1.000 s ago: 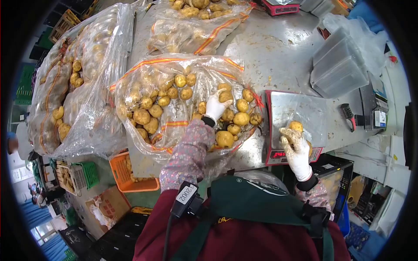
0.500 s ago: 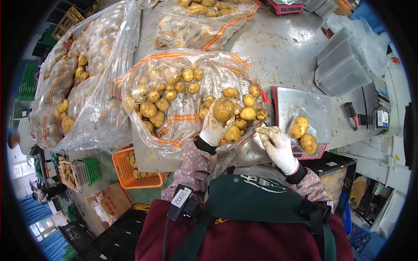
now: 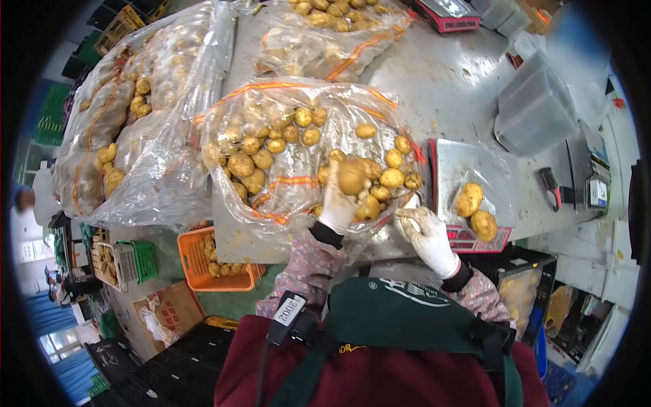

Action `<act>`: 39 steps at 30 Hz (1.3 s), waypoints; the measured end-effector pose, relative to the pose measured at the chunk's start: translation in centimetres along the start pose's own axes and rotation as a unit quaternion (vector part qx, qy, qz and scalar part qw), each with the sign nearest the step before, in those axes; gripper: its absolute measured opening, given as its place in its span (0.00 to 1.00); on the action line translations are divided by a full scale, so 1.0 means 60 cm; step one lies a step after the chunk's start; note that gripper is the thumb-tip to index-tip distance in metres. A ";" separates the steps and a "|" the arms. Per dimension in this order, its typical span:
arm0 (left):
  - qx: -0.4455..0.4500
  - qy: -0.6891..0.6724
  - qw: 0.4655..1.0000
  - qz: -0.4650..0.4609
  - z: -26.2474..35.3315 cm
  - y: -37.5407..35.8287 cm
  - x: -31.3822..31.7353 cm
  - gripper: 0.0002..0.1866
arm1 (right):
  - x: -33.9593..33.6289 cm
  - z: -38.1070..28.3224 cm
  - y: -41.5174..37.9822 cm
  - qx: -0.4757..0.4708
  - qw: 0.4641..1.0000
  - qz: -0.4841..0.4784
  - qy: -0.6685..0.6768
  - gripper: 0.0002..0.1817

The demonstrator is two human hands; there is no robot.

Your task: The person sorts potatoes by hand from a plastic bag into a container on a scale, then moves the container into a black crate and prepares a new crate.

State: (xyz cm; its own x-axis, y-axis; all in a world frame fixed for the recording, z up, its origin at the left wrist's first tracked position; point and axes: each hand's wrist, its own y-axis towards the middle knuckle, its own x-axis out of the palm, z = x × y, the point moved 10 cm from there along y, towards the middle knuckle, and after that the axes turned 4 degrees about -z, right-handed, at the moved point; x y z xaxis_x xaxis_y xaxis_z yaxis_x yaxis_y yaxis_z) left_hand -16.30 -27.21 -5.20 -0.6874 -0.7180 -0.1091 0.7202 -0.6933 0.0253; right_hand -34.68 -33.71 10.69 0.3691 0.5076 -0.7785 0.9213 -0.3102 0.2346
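Note:
My left hand [image 3: 336,207], in a soiled white glove, grips a large potato [image 3: 351,178] over the open plastic sack [image 3: 298,159] of loose potatoes. My right hand [image 3: 430,239], gloved too, is beside the sack's right edge with thumb and fingers pressed together; whatever they hold, if anything, I cannot make out. Just right of it stands a red-edged weighing scale [image 3: 498,159]. On the scale lies a clear plastic bag [image 3: 489,184] with two potatoes [image 3: 469,200] at its near end.
Large filled potato sacks [image 3: 156,136] stand at the left, and another sack [image 3: 332,51] lies at the back. Clear plastic tubs [image 3: 536,108] and a black-and-red tool [image 3: 550,188] are at the right. An orange crate [image 3: 220,261] with potatoes sits below the table's left edge.
My left hand still holds the large potato, now tilted differently in the fingers. My right hand stays near the sack's right edge. The whole view has shifted slightly.

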 end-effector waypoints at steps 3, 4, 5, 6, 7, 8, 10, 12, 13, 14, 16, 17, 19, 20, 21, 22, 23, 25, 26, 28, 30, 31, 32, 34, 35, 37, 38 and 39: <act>-0.103 -0.083 0.991 0.037 -0.048 0.015 -0.002 0.31 | 0.006 0.015 -0.010 0.040 0.997 0.007 0.071 0.10; -0.071 0.143 0.986 0.040 -0.023 0.016 -0.012 0.31 | 0.008 0.011 -0.013 0.034 0.997 0.008 0.070 0.10; -0.082 0.250 0.964 0.039 -0.015 0.014 -0.009 0.28 | 0.013 0.021 -0.016 0.066 0.994 0.002 0.086 0.10; -0.086 0.355 0.931 -0.011 -0.015 0.016 0.001 0.26 | 0.018 0.031 -0.019 0.100 0.990 -0.004 0.103 0.10; -0.090 0.455 0.884 -0.061 -0.020 0.017 0.009 0.24 | 0.018 0.029 -0.020 0.096 0.990 -0.004 0.102 0.10; -0.090 0.455 0.884 -0.059 -0.020 0.020 0.001 0.24 | 0.015 0.023 -0.019 0.083 0.993 -0.004 0.089 0.10; -0.054 0.466 0.883 -0.009 0.012 0.032 -0.031 0.15 | 0.009 0.010 -0.016 0.062 0.996 -0.006 0.061 0.09; 0.030 0.409 0.907 0.091 0.052 0.049 -0.091 0.13 | 0.006 0.011 -0.018 0.064 0.996 -0.006 0.055 0.09; 0.071 0.391 0.907 0.138 0.057 0.060 -0.125 0.14 | 0.005 0.015 -0.021 0.069 0.996 -0.005 0.050 0.09; 0.055 0.403 0.900 0.159 0.036 0.079 -0.162 0.14 | 0.009 0.029 -0.028 0.101 0.993 -0.004 0.066 0.09; 0.025 0.452 0.873 0.183 -0.012 0.120 -0.223 0.15 | 0.014 0.040 -0.036 0.109 0.992 0.003 0.068 0.09; 0.012 0.490 0.852 0.186 -0.022 0.140 -0.242 0.16 | 0.015 0.046 -0.038 0.120 0.990 0.008 0.072 0.09; 0.078 0.480 0.857 0.172 0.002 0.170 -0.231 0.16 | 0.016 0.047 -0.037 0.127 0.990 0.007 0.061 0.10; 0.123 0.523 0.837 0.103 0.011 0.187 -0.194 0.17 | 0.021 0.045 -0.039 0.110 0.993 0.004 0.050 0.10; 0.174 0.563 0.807 0.035 0.021 0.205 -0.153 0.17 | 0.023 0.043 -0.040 0.092 0.995 0.006 0.037 0.10; 0.123 0.628 0.768 -0.035 0.012 0.224 -0.123 0.20 | 0.035 0.047 -0.047 0.101 0.994 -0.028 -0.010 0.09; 0.146 0.645 0.750 -0.003 0.015 0.241 -0.110 0.24 | 0.026 0.044 -0.038 0.107 0.994 -0.001 -0.002 0.09; 0.025 0.648 0.761 -0.026 -0.036 0.306 -0.115 0.28 | 0.028 0.040 -0.030 0.088 0.996 0.019 -0.020 0.08; -0.027 0.698 0.713 -0.061 -0.069 0.317 -0.111 0.32 | 0.024 0.014 -0.025 0.027 0.996 0.001 -0.088 0.09; -0.062 0.722 0.684 -0.085 -0.083 0.336 -0.102 0.39 | 0.020 0.010 -0.019 0.009 0.995 0.014 -0.099 0.10; -0.052 0.727 0.682 -0.067 -0.074 0.353 -0.095 0.34 | 0.020 0.009 -0.017 0.001 0.994 0.020 -0.103 0.10; -0.031 0.694 0.718 -0.036 -0.052 0.350 -0.092 0.32 | 0.020 0.010 -0.019 -0.010 0.992 0.026 -0.119 0.10; -0.082 0.660 0.745 -0.055 -0.072 0.354 -0.093 0.32 | 0.020 0.014 -0.025 -0.023 0.992 0.050 -0.114 0.10; -0.107 0.636 0.764 -0.035 -0.101 0.349 -0.096 0.32 | 0.015 0.035 -0.026 0.028 0.996 0.055 -0.066 0.09; -0.099 0.608 0.788 -0.026 -0.101 0.345 -0.099 0.32 | 0.018 0.048 -0.033 0.058 0.996 0.052 -0.046 0.09; -0.077 0.605 0.792 -0.037 -0.094 0.337 -0.098 0.35 | 0.017 0.061 -0.038 0.075 0.995 0.046 -0.044 0.09; -0.068 0.602 0.794 -0.047 -0.086 0.318 -0.095 0.37 | 0.012 0.047 -0.035 0.016 0.993 0.059 -0.096 0.09; -0.017 0.592 0.805 -0.024 -0.068 0.302 -0.086 0.36 | 0.009 0.025 -0.041 -0.043 0.987 0.065 -0.143 0.09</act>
State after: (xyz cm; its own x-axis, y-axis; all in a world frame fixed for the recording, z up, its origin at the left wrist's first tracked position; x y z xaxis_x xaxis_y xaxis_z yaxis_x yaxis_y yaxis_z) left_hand 0.69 -35.84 -8.22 -0.1577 -0.1144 -0.9808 0.7114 -0.7020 -0.0325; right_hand -36.91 -33.87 8.81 0.4467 0.2173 -0.8679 0.8800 -0.2816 0.3824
